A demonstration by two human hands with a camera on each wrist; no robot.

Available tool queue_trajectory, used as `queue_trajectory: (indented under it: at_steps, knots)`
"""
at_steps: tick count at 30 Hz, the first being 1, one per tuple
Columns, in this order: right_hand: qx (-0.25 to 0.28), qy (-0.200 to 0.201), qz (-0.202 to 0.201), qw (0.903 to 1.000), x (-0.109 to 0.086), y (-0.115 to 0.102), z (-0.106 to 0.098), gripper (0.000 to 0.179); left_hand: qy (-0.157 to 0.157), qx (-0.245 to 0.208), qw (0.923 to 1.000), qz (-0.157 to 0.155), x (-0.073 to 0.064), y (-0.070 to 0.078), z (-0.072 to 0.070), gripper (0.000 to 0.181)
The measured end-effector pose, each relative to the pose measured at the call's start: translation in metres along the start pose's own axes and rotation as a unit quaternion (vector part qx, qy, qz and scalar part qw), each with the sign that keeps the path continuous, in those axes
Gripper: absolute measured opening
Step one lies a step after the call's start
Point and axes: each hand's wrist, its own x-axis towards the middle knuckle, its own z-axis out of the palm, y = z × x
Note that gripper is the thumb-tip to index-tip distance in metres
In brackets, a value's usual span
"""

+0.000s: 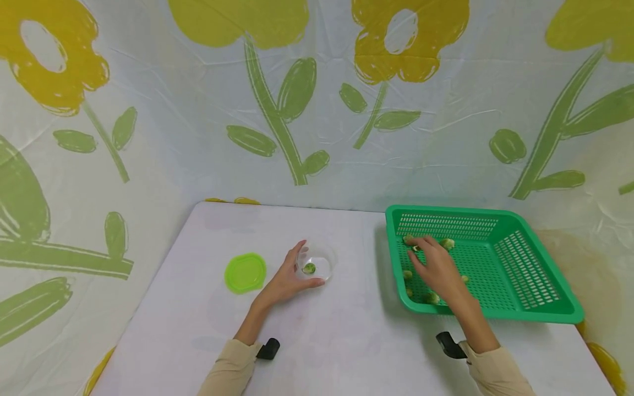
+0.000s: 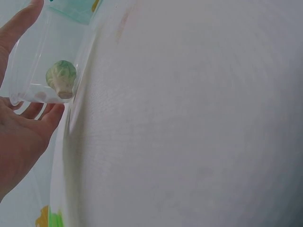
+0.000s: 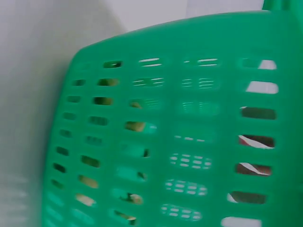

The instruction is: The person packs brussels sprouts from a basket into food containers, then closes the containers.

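My left hand [image 1: 289,278] curves round the side of a small clear plastic tub [image 1: 324,268] on the table. One Brussels sprout [image 2: 61,78] lies inside that tub, pale stem end toward the table side in the left wrist view. Over to the right, my right hand [image 1: 438,269] reaches down into a green plastic basket [image 1: 535,247], thumb and fingers bent around a sprout near the left wall. Whether they pinch it I cannot tell. Several more Brussels sprouts [image 1: 447,243] lie scattered on the basket floor. In the right wrist view the slotted basket wall [image 3: 156,118] hides most of the hand.
A bright green lid [image 1: 245,273] with a small tab lies flat on the white table [image 1: 317,341], left of the tub. Behind the table hangs a white cloth [image 1: 337,176] printed with yellow flowers and green stems.
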Motion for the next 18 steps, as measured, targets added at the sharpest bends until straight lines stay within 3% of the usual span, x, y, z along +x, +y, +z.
queue_trajectory:
  at_steps: [18]
  knots:
    - [0.007,-0.11,0.033,0.9934,-0.01,0.02,0.01,0.024,-0.004,0.001,1.0,-0.003,0.0,0.002,-0.001,0.116]
